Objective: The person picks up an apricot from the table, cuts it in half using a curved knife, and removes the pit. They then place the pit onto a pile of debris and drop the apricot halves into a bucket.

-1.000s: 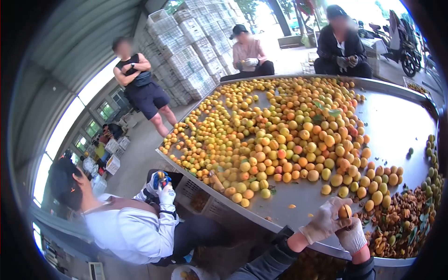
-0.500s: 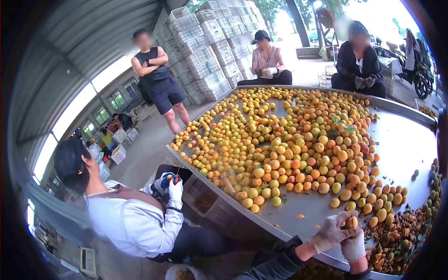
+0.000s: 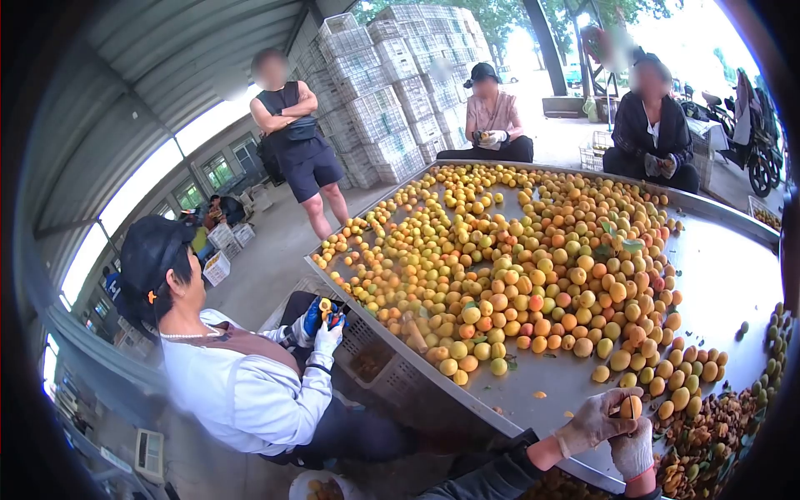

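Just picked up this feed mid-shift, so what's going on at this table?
The wearer's gloved left hand and right hand hold one orange fruit together over the metal table. A big heap of yellow-orange fruit covers it. A co-worker in white works a fruit nearby; two more sit at the far edge.

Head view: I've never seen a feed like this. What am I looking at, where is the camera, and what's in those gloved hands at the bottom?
There is no machine here. The single picture comes from a camera worn on a person's head, looking forward and down through a wide lens. The left hand and right hand, both in light gloves, hold one apricot between them. In front is a large metal table with a heap of apricots; darker scraps lie near the hands. A co-worker in white sits on the left, two people sit at the far end, and one stands.
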Motion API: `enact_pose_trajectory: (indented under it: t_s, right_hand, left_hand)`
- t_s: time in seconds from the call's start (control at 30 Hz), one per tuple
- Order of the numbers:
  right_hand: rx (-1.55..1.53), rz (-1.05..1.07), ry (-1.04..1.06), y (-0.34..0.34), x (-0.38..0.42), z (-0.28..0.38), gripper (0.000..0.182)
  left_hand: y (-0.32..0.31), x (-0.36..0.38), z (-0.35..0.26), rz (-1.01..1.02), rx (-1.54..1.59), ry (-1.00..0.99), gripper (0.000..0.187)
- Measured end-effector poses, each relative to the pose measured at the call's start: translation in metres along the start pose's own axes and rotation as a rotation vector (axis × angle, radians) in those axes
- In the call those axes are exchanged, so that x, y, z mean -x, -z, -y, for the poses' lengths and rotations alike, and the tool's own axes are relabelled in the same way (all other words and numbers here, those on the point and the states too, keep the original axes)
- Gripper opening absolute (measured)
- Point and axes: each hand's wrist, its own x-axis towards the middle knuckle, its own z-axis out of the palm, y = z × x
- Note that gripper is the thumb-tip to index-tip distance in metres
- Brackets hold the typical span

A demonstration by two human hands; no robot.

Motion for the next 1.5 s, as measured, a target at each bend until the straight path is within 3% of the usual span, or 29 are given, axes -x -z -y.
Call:
enact_pose_trajectory:
  t_s: [0.27,0.33,0.4,0.43,0.47,0.67,1.07,1.3,1.37,1.5]
  right_hand:
    - [0.176,-0.220,0.171,-0.003,-0.001,-0.019,0.009]
    - [-0.012,-0.148,0.110,0.001,-0.003,-0.019,0.010]
    - [-0.474,-0.219,0.093,-0.014,-0.010,-0.034,0.013]
    - [-0.274,-0.243,0.171,-0.011,-0.016,-0.061,0.012]
    - [0.232,-0.062,0.031,0.011,0.003,0.012,0.021]
    - [0.004,-0.126,0.135,0.005,-0.010,-0.033,0.010]
    - [0.058,-0.109,0.083,0.004,-0.003,-0.028,0.010]
    - [0.086,-0.102,0.069,0.005,-0.002,-0.023,0.010]
    - [0.094,-0.100,0.064,0.005,-0.002,-0.021,0.010]
    - [0.115,-0.121,0.082,0.004,-0.003,-0.015,0.010]
  left_hand:
    - [-0.009,0.000,0.003,-0.024,0.058,-0.002,0.063]
    - [-0.014,0.001,0.016,-0.025,0.089,-0.012,0.062]
    - [-0.005,-0.016,0.045,-0.111,-0.030,-0.143,0.057]
    - [0.000,-0.015,0.040,-0.067,-0.068,-0.042,0.057]
    - [0.002,-0.022,0.046,-0.105,-0.219,-0.124,0.057]
    - [-0.010,-0.010,0.021,-0.075,0.093,0.024,0.059]
    - [-0.013,-0.005,0.012,-0.114,-0.094,-0.066,0.057]
    - [-0.012,-0.004,0.012,-0.086,-0.123,-0.026,0.060]
    - [-0.011,-0.004,0.016,-0.076,-0.007,0.019,0.060]
    - [-0.009,-0.006,0.023,-0.084,-0.077,-0.040,0.059]
